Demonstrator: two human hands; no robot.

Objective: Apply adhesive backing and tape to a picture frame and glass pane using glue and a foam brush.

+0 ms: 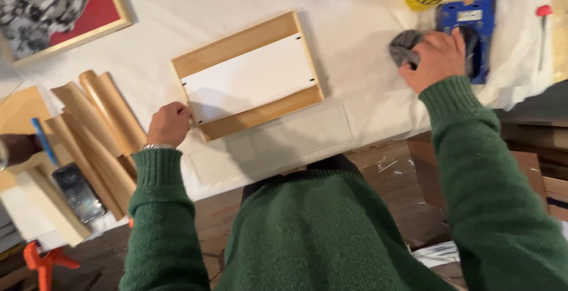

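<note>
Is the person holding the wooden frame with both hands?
No. Only the left hand touches the wooden frame; the right hand rests on a grey cloth far away.

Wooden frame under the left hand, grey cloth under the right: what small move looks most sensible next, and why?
Probably bring the grey cloth over to the wooden frame. The right hand rests on the cloth by the blue tool, away from the frame, while the left hand steadies the frame's near-left corner on the white sheet.
</note>
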